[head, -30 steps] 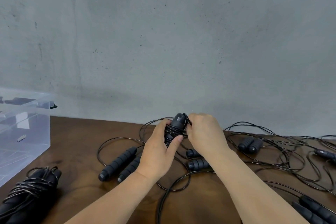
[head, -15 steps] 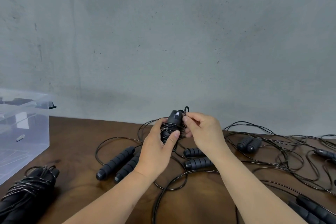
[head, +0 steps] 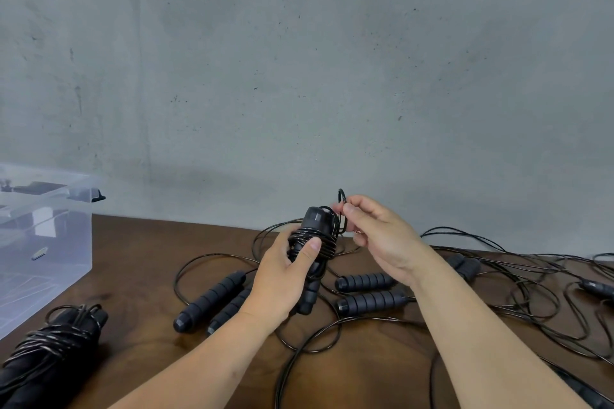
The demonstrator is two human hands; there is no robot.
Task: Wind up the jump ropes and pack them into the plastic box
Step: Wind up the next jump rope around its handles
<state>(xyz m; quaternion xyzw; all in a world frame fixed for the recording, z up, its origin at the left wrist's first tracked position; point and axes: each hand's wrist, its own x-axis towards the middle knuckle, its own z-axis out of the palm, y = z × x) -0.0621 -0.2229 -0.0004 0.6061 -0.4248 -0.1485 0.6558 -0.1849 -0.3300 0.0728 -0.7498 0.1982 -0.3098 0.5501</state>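
Black jump rope handles (head: 310, 262) gripped in our left hand (head: 282, 282) to steady coils | right hand (head: 382, 239) pinches cord loop (head: 342, 206) for tucking

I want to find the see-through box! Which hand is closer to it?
The left hand. It grips the wound jump rope mid-table, with the plastic box off to its left. The right hand pinches the cord loop farther right, beyond the left.
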